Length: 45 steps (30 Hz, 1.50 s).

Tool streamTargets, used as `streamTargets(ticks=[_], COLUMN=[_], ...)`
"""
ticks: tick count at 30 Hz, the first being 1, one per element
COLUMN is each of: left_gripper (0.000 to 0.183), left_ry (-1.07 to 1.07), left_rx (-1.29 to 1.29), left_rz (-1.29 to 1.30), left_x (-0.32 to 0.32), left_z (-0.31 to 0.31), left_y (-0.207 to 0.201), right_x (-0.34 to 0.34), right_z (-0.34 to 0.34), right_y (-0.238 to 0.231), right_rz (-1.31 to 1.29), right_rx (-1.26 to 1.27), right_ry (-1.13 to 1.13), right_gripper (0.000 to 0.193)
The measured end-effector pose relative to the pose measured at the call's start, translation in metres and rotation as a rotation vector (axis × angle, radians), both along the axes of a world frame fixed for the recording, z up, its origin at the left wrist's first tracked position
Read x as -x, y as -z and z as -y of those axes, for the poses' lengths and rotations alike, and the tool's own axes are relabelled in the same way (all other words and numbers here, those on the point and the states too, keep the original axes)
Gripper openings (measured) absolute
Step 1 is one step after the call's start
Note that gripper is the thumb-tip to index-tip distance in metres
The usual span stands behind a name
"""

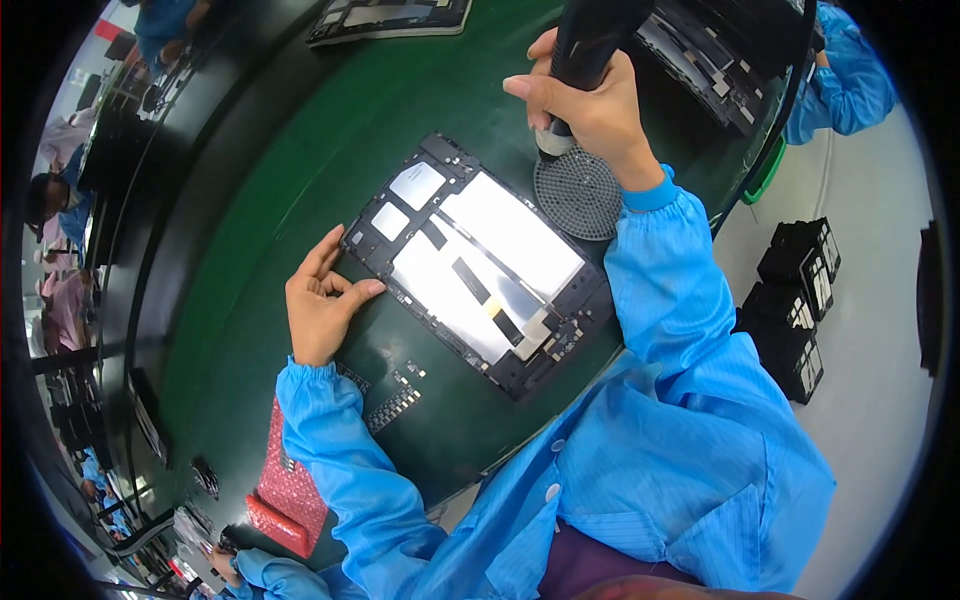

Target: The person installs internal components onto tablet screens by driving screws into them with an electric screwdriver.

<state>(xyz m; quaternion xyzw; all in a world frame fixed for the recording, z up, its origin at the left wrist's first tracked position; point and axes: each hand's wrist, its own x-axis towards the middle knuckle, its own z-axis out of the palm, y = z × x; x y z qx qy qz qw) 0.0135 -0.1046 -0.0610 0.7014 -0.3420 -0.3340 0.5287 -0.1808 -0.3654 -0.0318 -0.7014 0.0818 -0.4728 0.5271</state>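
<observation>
A flat black tablet frame (437, 152) is looking dull, like plastic.
Its smooth silver plates (512, 232) are shining like metal. The thick black handheld tool (592, 45) is looking like smooth plastic. The round grey disc (582, 198) is looking bumpy, and the blue cloth jacket (625, 435) is showing a soft shine.

Illumination moderate, fairly even; source outside the view. I note strong glare on the silver metal plates (512, 235) of the open, black rectangular tablet housing (492, 258), surface detail washed out. Glossy dark-green work surface (225, 330) dimmer, with a soft shadow beside my bare left hand (322, 310). The black handheld tool (590, 45) in my bare right hand (605, 105) loses detail. Fisheye curvature bends edges; left background small, soft; corners vignetted black.
</observation>
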Motion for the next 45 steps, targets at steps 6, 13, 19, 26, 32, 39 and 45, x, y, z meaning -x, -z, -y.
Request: streamTargets(ticks=[6, 13, 19, 26, 32, 39, 45], left_gripper=[0.070, 0.069, 0.067, 0.063, 0.051, 0.051, 0.051], left_ry=[0.005, -0.020, 0.049, 0.017, 0.005, -0.005, -0.019], left_rx=[-0.004, 0.001, -0.002, 0.107, 0.079, -0.021, -0.092], left_rz=[-0.014, 0.044, 0.156, 0.136, 0.176, 0.284, 0.271], left_x=[0.000, 0.003, -0.002, -0.008, -0.005, -0.004, -0.003], left_z=[0.002, -0.002, 0.000, 0.002, -0.003, -0.005, -0.004], left_y=[-0.001, -0.001, 0.006, 0.021, 0.016, 0.006, 0.005], right_x=[0.001, 0.002, -0.008, -0.061, -0.090, -0.094, -0.096], right_z=[-0.002, -0.016, -0.059, -0.125, -0.138, -0.139, -0.139], right_y=[-0.001, -0.018, -0.046, -0.057, -0.031, -0.022, -0.021], right_rz=[-0.040, 0.027, 0.183, 0.054, -0.032, -0.045, -0.071], right_rx=[0.020, -0.055, -0.123, 0.014, 0.109, -0.020, -0.031], right_ry=[0.000, 0.037, -0.185, -0.437, -0.464, -0.466, -0.469], right_gripper=[0.026, 0.028, 0.033, 0.035, 0.035, 0.034, 0.035])
